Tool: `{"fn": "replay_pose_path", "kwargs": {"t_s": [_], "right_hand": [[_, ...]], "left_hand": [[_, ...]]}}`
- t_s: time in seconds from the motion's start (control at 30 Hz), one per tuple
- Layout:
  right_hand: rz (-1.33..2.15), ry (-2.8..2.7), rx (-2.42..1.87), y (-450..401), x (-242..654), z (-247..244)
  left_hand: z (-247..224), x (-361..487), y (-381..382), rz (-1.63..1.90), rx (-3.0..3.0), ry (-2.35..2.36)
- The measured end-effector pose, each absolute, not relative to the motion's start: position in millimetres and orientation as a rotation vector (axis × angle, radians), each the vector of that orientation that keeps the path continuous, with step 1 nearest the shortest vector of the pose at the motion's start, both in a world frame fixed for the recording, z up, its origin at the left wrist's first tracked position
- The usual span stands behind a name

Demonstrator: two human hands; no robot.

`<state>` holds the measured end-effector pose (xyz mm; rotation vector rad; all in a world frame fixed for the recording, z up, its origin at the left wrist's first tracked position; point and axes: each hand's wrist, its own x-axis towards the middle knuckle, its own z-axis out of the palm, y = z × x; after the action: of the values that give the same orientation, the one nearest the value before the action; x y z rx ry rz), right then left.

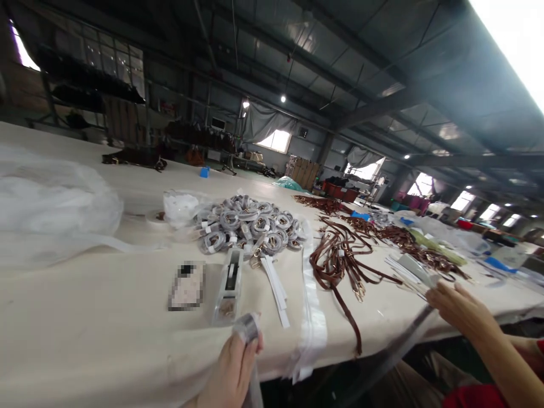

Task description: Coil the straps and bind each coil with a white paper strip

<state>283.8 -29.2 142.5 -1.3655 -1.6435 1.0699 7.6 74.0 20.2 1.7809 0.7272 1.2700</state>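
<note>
My left hand (233, 365), closed, grips a grey strap (247, 327) looped over its fingers, and a length of it hangs below. Far to the right, my right hand (457, 309) is closed around a blurred grey strap (395, 348) that slopes down past the table edge. Its lower run leaves the frame, so I cannot tell if both are one strap. Beside that hand lie a grey-green card and white strips (402, 269). A heap of coiled grey straps (250, 221) with gold clasps and white tags sits beyond my left hand.
Brown straps (340, 249) lie tangled right of a plastic strip (312, 306). White paper strips (275, 289), a clear box (229, 289) and a pixelated phone-like item (187, 286) are nearer. Plastic sheeting (55, 204) covers the left. A co-worker's red sleeve (540, 345) shows at right.
</note>
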Motion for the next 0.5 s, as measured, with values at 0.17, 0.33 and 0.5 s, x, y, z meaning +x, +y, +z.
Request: {"fn": "replay_pose_path", "kwargs": {"t_s": [0.17, 0.33, 0.5], "right_hand": [[1.087, -1.492, -1.349, -42, 242, 107], [0.835, -1.289, -1.534, -51, 217, 84], [0.948, -1.540, -1.500, -60, 190, 74]], "left_hand": [[0, -11, 60, 1.130, 2.449, 0.468], [39, -8, 26, 0.808, 1.854, 0.679], [64, 7, 18, 0.505, 1.254, 0.728]]}}
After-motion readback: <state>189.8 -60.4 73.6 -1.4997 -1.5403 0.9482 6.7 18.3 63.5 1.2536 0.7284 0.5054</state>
